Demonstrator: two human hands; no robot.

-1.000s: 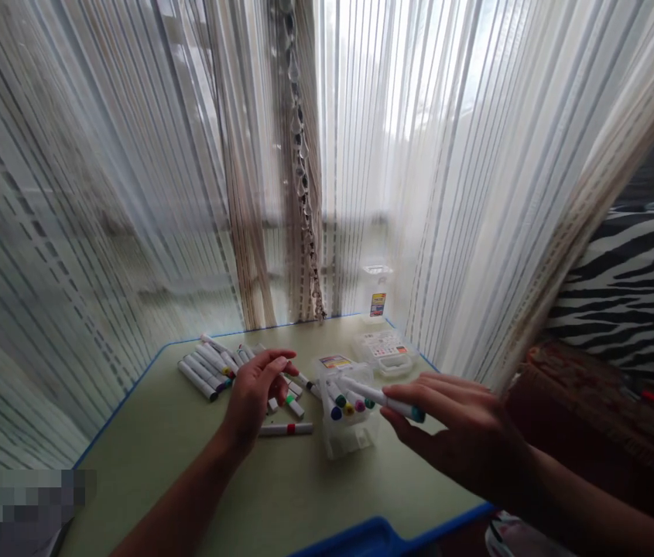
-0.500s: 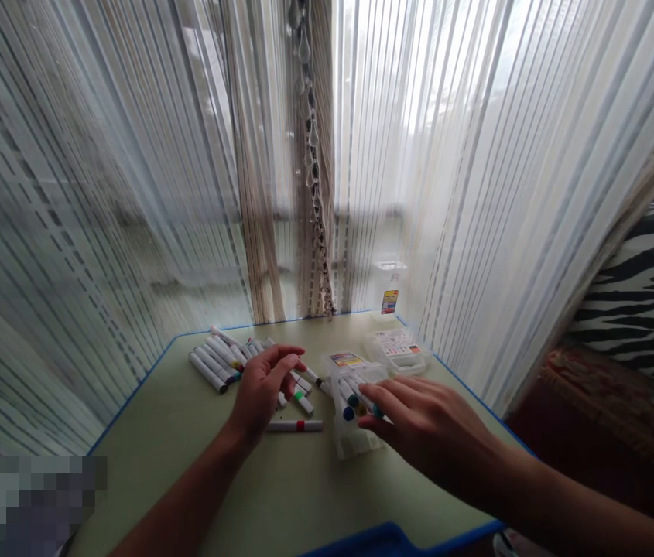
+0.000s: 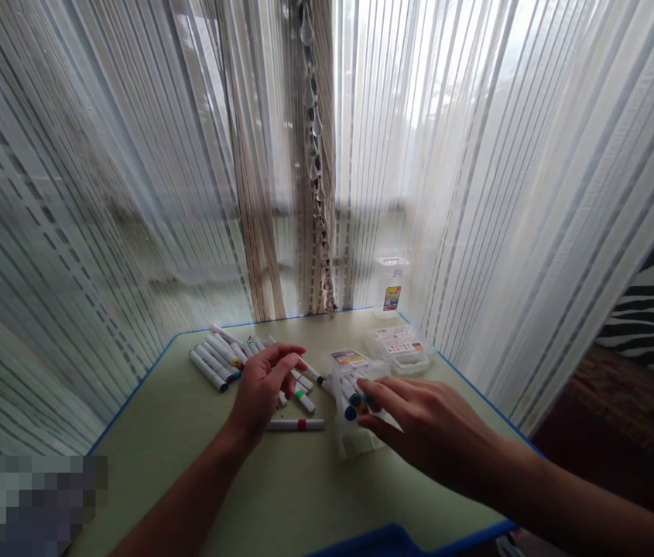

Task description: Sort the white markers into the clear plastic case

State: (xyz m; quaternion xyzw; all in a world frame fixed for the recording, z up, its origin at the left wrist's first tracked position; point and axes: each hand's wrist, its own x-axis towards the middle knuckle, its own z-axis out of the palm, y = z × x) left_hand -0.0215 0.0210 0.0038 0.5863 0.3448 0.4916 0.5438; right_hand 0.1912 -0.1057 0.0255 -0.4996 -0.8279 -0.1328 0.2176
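My right hand (image 3: 419, 406) is at the clear plastic case (image 3: 355, 445), its fingers closed around a marker with a teal end (image 3: 367, 398). Part of that marker is hidden by the fingers. Beside it in the case lie other white markers, one showing a blue end (image 3: 350, 413). My left hand (image 3: 265, 387) hovers over the loose markers, fingers loosely bent, with no held thing visible. A white marker with a dark band (image 3: 320, 380) lies between the left fingertips and the case. Below are a green-banded marker (image 3: 304, 401) and a red-banded marker (image 3: 302, 425).
A pile of white markers (image 3: 210, 366) lies at the table's left. Behind the case rest a clear lid-like case with a printed label (image 3: 399, 348) and an upright clear container (image 3: 392, 290). String curtains (image 3: 187, 193) hang along the blue-edged table (image 3: 187, 456).
My right hand has lowered the teal-ended marker slightly into the case, among the others. The left hand has stayed nearly still. The view has shifted a little.
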